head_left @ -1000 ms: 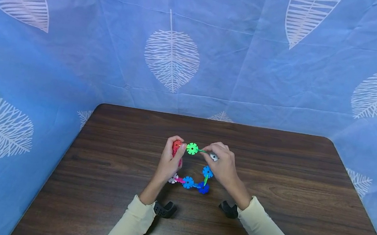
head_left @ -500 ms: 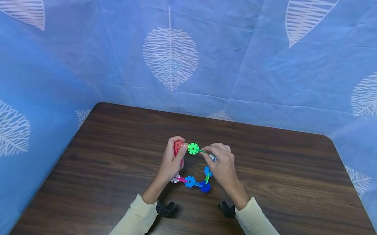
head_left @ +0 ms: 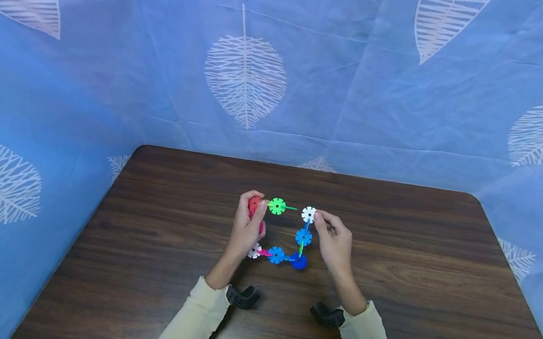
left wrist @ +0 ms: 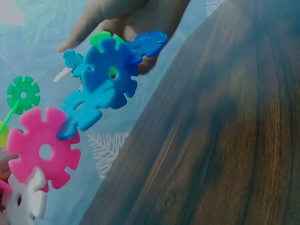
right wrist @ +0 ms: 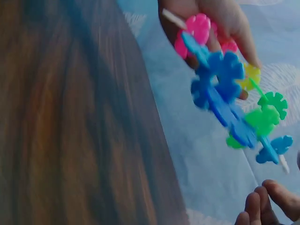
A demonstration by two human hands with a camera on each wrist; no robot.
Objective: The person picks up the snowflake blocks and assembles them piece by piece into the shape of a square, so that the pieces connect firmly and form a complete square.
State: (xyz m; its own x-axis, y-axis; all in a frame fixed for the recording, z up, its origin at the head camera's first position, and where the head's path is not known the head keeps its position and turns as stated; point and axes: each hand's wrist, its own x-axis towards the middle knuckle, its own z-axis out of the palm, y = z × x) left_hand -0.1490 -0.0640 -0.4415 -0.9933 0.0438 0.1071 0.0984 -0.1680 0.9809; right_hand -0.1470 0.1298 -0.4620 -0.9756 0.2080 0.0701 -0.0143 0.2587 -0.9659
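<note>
A chain of notched plastic snowflake discs forms a nearly closed loop above the table. My left hand [head_left: 242, 234] grips its left side at a red disc [head_left: 254, 205]; the fingers partly cover the pink pieces [right wrist: 196, 30]. From there a bright green disc [head_left: 277, 206] extends right, ending in an edge-on green disc [head_left: 291, 208]. A small gap separates that end from a white disc [head_left: 309, 215], whose right edge my right hand [head_left: 336, 244] pinches. Below the white disc hang blue discs [head_left: 303, 237]. A second white disc [head_left: 254, 251] sits at the lower left.
A dark brown wooden table [head_left: 416, 278] lies beneath both hands. Behind and around it hangs a blue cloth [head_left: 314, 73] with white leaf prints. Black wrist cameras [head_left: 243, 297] are strapped at both sleeve ends.
My right hand has let go of the green end and shifted right to the white disc's edge. That disc, earlier partly hidden, now shows fully. The left hand keeps its grip.
</note>
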